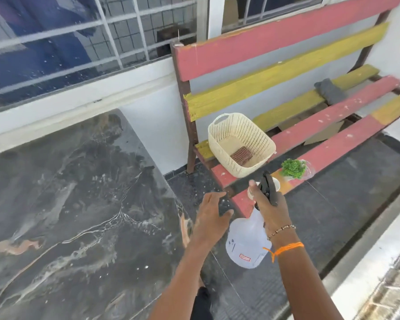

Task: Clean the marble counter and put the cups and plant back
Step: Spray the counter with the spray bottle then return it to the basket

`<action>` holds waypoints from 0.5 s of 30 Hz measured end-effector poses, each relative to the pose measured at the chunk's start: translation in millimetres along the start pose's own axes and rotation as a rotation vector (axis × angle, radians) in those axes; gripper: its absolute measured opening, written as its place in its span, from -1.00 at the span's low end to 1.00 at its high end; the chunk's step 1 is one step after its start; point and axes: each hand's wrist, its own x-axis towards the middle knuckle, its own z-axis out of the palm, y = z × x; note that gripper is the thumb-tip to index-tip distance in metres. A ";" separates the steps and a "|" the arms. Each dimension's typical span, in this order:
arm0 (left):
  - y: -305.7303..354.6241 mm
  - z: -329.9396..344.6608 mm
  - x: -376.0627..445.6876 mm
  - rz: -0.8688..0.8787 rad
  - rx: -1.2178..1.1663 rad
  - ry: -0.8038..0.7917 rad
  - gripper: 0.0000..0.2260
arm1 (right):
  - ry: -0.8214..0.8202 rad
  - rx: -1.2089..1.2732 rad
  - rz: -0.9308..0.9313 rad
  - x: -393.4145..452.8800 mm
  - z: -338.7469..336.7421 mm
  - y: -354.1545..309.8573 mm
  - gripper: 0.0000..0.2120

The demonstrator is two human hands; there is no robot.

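Observation:
The dark marble counter (74, 204) fills the left half of the view, streaked with white veins. My right hand (269, 204) grips the neck of a clear spray bottle (245, 243) with a black trigger, held above the floor beside the bench. My left hand (211, 215) hovers with fingers apart just left of the bottle, over the counter's right edge. On the bench's front slat stand a small green plant (293, 168) and a pale cup (276, 184), partly hidden behind my right hand. A clear cup (310, 169) sits just right of the plant.
A red and yellow slatted bench (333, 125) stands against the white wall. A cream plastic basket (240, 144) on it holds a brown scrub pad (241, 155). A grey cloth (329, 90) lies on the back slat. Dark floor tiles run under the bench.

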 end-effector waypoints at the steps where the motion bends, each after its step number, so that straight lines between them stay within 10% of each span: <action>1: 2.8 -1.1 11.6 -0.004 -0.023 -0.005 -0.60 | 0.006 -0.002 -0.011 12.3 1.8 -4.0 -0.78; 15: 59.0 2.0 162.4 -0.140 -0.224 0.044 -0.68 | -0.021 -0.462 -0.177 228.0 35.3 -52.4 -0.84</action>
